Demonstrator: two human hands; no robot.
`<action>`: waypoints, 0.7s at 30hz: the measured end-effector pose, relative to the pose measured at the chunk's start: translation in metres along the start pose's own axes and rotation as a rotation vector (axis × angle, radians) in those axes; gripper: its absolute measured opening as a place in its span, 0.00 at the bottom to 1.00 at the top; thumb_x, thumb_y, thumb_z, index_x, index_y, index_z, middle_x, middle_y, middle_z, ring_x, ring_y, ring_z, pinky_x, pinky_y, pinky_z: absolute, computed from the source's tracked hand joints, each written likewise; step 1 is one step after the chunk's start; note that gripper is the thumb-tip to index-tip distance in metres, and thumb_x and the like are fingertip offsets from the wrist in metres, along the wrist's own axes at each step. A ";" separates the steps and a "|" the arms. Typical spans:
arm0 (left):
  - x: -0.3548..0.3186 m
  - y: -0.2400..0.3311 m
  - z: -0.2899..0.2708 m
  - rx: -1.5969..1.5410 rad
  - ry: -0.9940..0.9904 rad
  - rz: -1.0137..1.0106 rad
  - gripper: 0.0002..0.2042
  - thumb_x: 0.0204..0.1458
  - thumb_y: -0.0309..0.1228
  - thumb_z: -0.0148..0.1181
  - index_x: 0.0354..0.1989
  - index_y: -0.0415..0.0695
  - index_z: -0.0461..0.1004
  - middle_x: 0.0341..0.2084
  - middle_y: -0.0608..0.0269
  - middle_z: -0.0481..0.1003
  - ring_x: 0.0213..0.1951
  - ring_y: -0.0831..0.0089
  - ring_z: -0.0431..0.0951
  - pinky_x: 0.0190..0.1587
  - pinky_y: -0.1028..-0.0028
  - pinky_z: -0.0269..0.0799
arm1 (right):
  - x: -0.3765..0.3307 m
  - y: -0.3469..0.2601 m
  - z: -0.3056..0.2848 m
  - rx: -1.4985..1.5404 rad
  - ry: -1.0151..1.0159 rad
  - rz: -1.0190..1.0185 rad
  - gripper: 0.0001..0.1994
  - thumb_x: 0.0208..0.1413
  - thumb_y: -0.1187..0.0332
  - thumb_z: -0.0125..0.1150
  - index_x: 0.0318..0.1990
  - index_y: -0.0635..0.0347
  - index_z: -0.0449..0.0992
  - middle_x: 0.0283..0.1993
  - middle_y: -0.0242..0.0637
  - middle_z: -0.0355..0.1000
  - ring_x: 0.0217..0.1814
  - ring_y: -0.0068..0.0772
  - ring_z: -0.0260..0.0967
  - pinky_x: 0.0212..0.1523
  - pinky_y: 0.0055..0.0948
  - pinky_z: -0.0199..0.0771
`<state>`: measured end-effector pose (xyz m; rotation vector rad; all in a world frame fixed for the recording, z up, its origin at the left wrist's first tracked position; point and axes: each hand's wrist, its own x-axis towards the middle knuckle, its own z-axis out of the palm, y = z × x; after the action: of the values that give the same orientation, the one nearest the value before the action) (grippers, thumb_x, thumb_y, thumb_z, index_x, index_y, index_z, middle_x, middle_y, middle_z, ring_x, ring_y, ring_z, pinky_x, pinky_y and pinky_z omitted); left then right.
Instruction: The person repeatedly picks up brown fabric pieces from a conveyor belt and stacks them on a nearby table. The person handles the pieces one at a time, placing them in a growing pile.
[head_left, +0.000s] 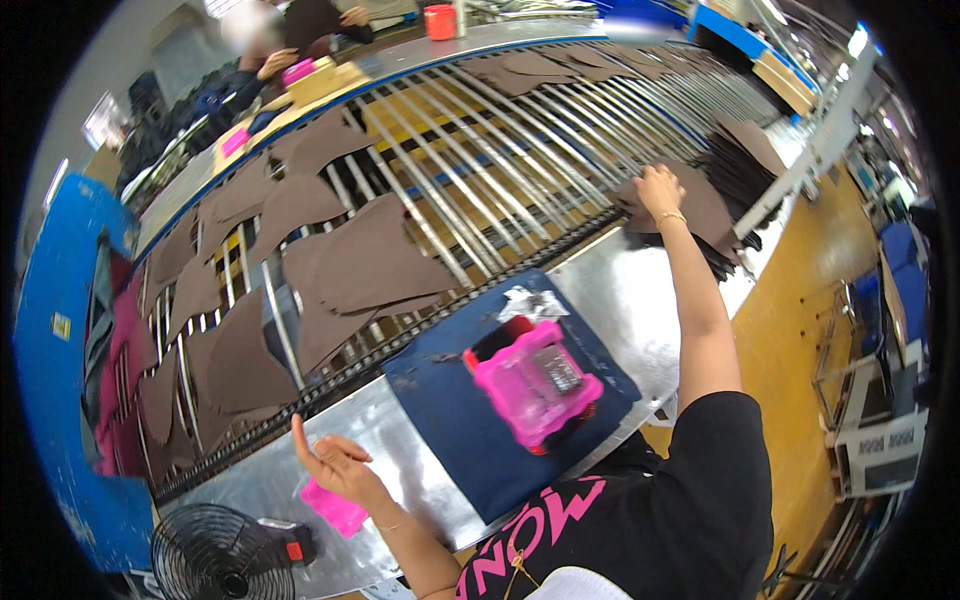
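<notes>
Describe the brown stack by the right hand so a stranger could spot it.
Find the metal-bar conveyor, then the silvery ledge along its near side. At the ledge's right end is the brown stack; unlike the neighbouring stack beyond, it has the right hand over it.

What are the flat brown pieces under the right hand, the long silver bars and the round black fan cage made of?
The flat brown pieces may be fabric or leather: they look thin and matte. The long silver bars seem smooth metal, since they gleam. The round black fan cage looks like coated wire, thin and dark, but might be plastic.
</notes>
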<state>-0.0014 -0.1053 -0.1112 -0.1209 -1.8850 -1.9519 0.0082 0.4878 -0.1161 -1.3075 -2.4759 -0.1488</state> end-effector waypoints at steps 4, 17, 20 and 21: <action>-0.001 0.002 0.014 0.034 -0.009 -0.012 0.21 0.65 0.41 0.38 0.61 0.41 0.58 0.10 0.71 0.59 0.12 0.85 0.54 0.14 0.84 0.52 | -0.020 0.134 -0.004 0.014 -0.064 0.425 0.20 0.54 0.51 0.55 0.47 0.53 0.75 0.58 0.39 0.65 0.62 0.47 0.60 0.55 0.56 0.61; -0.014 0.019 0.040 0.172 -0.029 0.018 0.15 0.64 0.35 0.43 0.53 0.40 0.67 0.16 0.70 0.64 0.17 0.87 0.58 0.18 0.85 0.55 | -0.002 0.191 -0.020 -0.035 -0.079 -0.033 0.21 0.43 0.62 0.69 0.45 0.60 0.74 0.45 0.50 0.74 0.51 0.53 0.68 0.54 0.45 0.67; -0.013 0.030 0.045 0.245 -0.062 0.019 0.13 0.63 0.33 0.45 0.51 0.41 0.71 0.17 0.71 0.65 0.18 0.87 0.60 0.19 0.86 0.55 | -0.018 0.158 -0.059 0.238 -0.060 -0.193 0.17 0.53 0.70 0.56 0.52 0.57 0.67 0.38 0.58 0.73 0.45 0.61 0.69 0.44 0.49 0.70; -0.011 0.034 0.052 0.244 -0.063 0.010 0.12 0.62 0.32 0.47 0.49 0.41 0.72 0.18 0.71 0.66 0.19 0.87 0.61 0.19 0.86 0.55 | -0.025 0.136 -0.087 0.202 -0.075 -0.163 0.15 0.57 0.69 0.50 0.53 0.55 0.66 0.35 0.57 0.73 0.42 0.62 0.70 0.40 0.52 0.69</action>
<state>0.0093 -0.0518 -0.0794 -0.1198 -2.1421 -1.7132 0.1541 0.5246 -0.0521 -1.0470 -2.5815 0.1118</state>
